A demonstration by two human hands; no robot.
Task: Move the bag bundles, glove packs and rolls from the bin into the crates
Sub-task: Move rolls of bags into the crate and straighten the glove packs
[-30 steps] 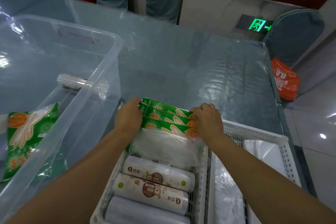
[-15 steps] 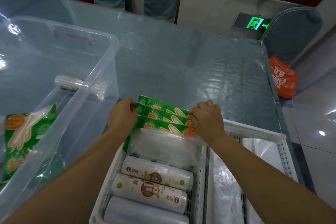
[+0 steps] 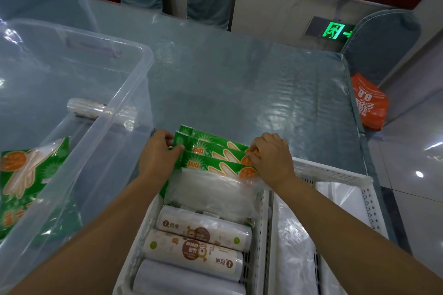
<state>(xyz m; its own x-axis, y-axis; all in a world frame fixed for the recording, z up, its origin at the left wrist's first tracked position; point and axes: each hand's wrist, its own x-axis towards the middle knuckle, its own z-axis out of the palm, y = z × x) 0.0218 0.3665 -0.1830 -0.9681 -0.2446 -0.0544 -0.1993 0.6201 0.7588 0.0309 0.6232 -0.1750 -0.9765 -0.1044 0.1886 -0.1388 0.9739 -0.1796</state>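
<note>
Gripping the glove packs (image 3: pixel 215 155) endwise — left hand (image 3: pixel 157 157), right hand (image 3: pixel 272 159).

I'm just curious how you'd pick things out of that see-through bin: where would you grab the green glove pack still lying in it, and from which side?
The green glove pack lies flat and tilted against the clear bin's near wall. Best to come from above through the open top and pinch its upper edge near the orange circle. The pack is thin and soft, so a grip on an edge probably suits it better than one across its wide face.
</note>
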